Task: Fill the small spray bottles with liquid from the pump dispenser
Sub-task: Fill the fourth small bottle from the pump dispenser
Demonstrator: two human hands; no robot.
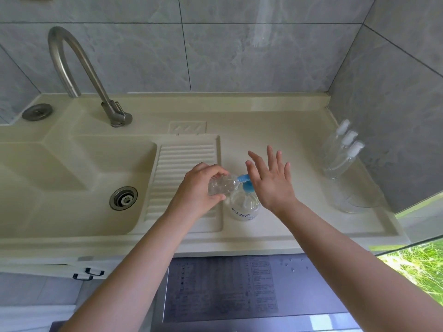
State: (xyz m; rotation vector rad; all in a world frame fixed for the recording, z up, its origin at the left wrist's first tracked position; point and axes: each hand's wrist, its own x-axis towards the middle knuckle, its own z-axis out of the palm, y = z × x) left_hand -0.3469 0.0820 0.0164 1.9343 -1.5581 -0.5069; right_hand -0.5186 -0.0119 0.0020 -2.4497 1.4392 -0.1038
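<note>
My left hand [200, 188] is clamped around a small clear spray bottle [221, 185], fingers curled over it, holding it tilted on its side with the open neck touching the blue pump spout [243, 179]. My right hand [272, 180] is spread flat, fingers straight and apart, palm over the blue pump head; it grips nothing. I can't tell if the palm actually presses the head. The pump dispenser [245, 206], clear with a white label, stands upright on the cream desk [275, 226], just beside the ribbed washboard [184, 171], right of the sink basin [72, 188]. Three more spray bottles [340, 152] with white tops stand together near the right wall, well apart from my hands. A steel faucet [81, 75] curves up at the back left.
</note>
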